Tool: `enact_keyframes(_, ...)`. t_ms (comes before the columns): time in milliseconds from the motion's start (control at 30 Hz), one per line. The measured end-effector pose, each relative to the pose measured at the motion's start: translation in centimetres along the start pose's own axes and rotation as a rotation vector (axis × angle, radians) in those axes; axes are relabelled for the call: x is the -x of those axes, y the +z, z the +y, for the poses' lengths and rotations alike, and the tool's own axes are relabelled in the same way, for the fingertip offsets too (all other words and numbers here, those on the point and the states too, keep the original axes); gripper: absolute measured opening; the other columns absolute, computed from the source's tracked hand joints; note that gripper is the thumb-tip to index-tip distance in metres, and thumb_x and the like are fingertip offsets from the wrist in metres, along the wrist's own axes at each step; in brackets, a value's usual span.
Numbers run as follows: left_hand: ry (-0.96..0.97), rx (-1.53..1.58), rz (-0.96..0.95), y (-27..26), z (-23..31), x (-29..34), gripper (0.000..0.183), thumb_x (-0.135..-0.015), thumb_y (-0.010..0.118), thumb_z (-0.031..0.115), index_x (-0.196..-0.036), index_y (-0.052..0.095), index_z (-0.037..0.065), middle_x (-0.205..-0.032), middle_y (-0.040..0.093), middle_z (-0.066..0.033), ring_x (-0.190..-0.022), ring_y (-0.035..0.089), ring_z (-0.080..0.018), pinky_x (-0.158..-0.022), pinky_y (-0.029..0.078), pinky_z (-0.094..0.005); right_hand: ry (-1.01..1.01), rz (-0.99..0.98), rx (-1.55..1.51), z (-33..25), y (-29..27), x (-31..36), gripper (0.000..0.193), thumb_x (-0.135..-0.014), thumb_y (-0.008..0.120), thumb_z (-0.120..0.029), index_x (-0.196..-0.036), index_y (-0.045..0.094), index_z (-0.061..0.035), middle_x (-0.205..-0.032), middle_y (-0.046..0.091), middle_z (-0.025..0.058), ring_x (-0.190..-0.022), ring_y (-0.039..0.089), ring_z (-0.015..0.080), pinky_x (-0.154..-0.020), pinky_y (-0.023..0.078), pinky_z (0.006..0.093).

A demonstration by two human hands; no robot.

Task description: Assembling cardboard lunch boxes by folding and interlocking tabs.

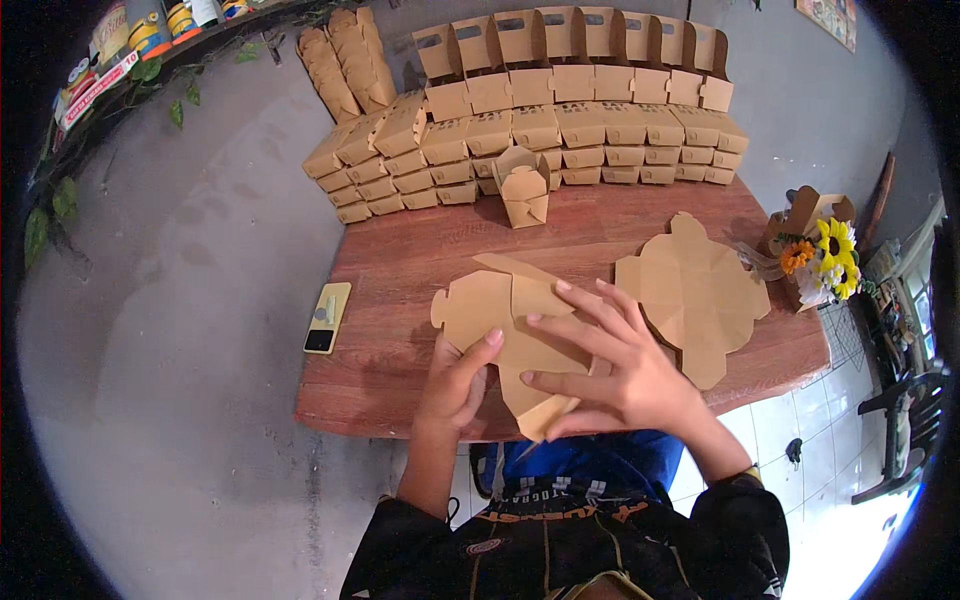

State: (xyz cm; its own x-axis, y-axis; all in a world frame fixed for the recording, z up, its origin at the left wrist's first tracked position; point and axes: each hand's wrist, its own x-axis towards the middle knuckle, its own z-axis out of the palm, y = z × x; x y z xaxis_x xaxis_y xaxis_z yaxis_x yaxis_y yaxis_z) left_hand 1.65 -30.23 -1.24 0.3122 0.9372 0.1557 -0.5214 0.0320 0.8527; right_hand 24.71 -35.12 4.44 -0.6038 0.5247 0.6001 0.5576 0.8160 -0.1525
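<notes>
A brown cardboard box blank (478, 312), partly folded, is held over the near edge of the table. My left hand (460, 382) grips its left side, thumb on top and fingers beneath. Across the blank's right part lies my right hand (620, 360), its fingers spread over the folded panels. More flat blanks (690, 290) lie on the table to the right of my right hand. Beyond the held blank, a single folded box (525, 195) stands upright with its top flaps raised.
Stacked folded boxes (470, 140) line the back of the wooden table (400, 260), with handled carriers (600, 40) above them. A phone (325, 318) lies at the left edge. Artificial flowers (830, 255) stand at the right edge; a dark chair (905, 430) is beyond.
</notes>
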Motion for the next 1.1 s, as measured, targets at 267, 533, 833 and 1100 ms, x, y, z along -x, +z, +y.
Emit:
enact_keyframes(267, 0.046, 0.179, -0.119, 1.6, -0.4, 0.4, 0.052, -0.095, 0.064, -0.001, -0.143, 0.044, -0.001, -0.136, 0.058, -0.0117, -0.126, 0.057, -0.0212, -0.104, 0.049, -0.0378, 0.386, 0.654, -0.356, 0.6, 4.6, 0.0, 0.023, -0.072, 0.083, -0.017, -0.075, 0.069, 0.0008, -0.149, 0.041, 0.0254, -0.136, 0.048, 0.0424, -0.112, 0.039, 0.0493)
enact_keyframes(533, 0.174, -0.125, -0.041, 2.6, -1.2, 0.6, 0.037, -0.094, 0.068, 0.004, -0.13, 0.059, -0.003, -0.12, 0.068, -0.0097, -0.112, 0.064, -0.0149, -0.095, 0.052, -0.0302, 0.529, 0.665, -0.509, 1.0, 5.8, 0.2, 0.02, -0.073, 0.078, -0.009, -0.071, 0.061, 0.0034, -0.143, 0.045, 0.0211, -0.131, 0.053, 0.0357, -0.108, 0.043, 0.0456)
enact_keyframes(833, 0.338, -0.613, -0.023, 2.4, -1.8, 1.0, 0.028, -0.084, 0.077, -0.002, -0.111, 0.07, 0.0, -0.1, 0.075, -0.0076, -0.091, 0.073, -0.0178, -0.083, 0.057, -0.0306, 0.639, 0.983, -0.981, -0.2, 6.6, 0.9, 0.057, -0.085, 0.078, -0.014, -0.136, 0.054, 0.0002, -0.146, 0.046, 0.0178, -0.136, 0.048, 0.0333, -0.114, 0.039, 0.0454)
enact_keyframes(1100, 0.602, -1.266, -0.689, 0.1, -3.8, 0.2, 0.032, -0.068, 0.075, 0.011, -0.099, 0.076, 0.006, -0.099, 0.074, -0.009, -0.098, 0.071, -0.0267, -0.099, 0.055, -0.0439, 0.627, 0.401, -0.934, 4.4, 4.3, 7.3, 0.07, -0.087, 0.08, -0.02, -0.148, 0.048, -0.0056, -0.132, 0.057, 0.009, -0.116, 0.057, 0.0156, -0.097, 0.049, 0.0316)
